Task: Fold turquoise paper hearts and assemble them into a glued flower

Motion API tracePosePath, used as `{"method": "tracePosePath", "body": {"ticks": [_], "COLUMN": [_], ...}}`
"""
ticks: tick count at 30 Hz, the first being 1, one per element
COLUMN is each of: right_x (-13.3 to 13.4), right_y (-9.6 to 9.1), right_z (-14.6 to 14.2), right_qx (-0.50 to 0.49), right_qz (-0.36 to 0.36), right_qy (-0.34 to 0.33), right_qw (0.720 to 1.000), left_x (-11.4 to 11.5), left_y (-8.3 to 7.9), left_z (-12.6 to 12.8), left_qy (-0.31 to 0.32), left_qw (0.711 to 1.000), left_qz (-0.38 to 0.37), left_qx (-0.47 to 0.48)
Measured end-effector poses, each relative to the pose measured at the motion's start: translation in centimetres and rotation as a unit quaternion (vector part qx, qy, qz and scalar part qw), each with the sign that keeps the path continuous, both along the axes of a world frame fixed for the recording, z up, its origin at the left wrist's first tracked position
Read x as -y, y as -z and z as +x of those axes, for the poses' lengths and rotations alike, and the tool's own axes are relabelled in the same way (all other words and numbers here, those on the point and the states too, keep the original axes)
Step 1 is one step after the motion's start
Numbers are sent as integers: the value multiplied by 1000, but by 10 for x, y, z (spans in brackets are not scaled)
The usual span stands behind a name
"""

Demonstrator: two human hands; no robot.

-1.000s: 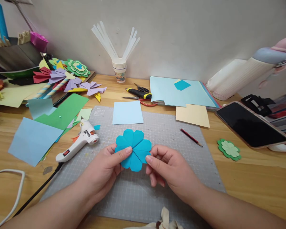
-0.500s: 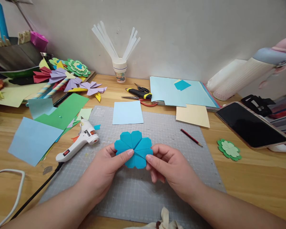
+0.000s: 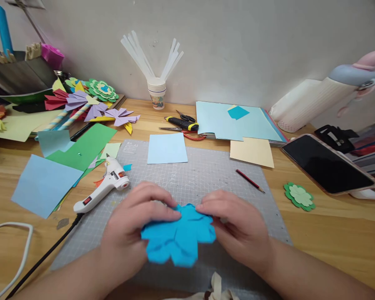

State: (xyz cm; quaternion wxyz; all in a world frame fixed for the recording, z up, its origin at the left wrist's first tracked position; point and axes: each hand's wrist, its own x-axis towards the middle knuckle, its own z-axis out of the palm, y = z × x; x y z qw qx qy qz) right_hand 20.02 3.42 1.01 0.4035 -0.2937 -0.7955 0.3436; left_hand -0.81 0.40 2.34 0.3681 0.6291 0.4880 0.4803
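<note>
A bright blue paper flower with creased, notched petals is held between both hands above the grey cutting mat. It is tilted toward me and slightly blurred. My left hand pinches its upper left part, thumb and fingers closed. On the right, my right hand grips the upper right edge between thumb and fingers. A light blue paper square lies on the mat beyond the hands. To the left rests a white glue gun with a black cord.
At right are a red pencil, a green layered paper flower and a phone. Scissors and a cutter lie behind, near a paper cup of white sticks. Coloured paper and finished flowers fill the left.
Both hands have drawn the blue paper flower lower and closer, tilting it. The fingers have shifted from its sides to its upper edge. The things on the desk have stayed put.
</note>
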Motion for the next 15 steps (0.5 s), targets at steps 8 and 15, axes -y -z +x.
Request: {"method": "tracePosePath", "body": {"ticks": [8,15], "right_x": [3,0], "right_y": [-2,-2], "right_z": [10,4], "right_qx": [25,12], "right_qz": [233,234], "right_qy": [-32,-52], "right_qw": [971,971], "left_x": [5,0], "left_y": [-3,-6], "left_z": [-18,-21], "left_qy": [105,142], "left_qw": [933,892], "left_qz": [278,343], "left_qx": [-205,-258]}}
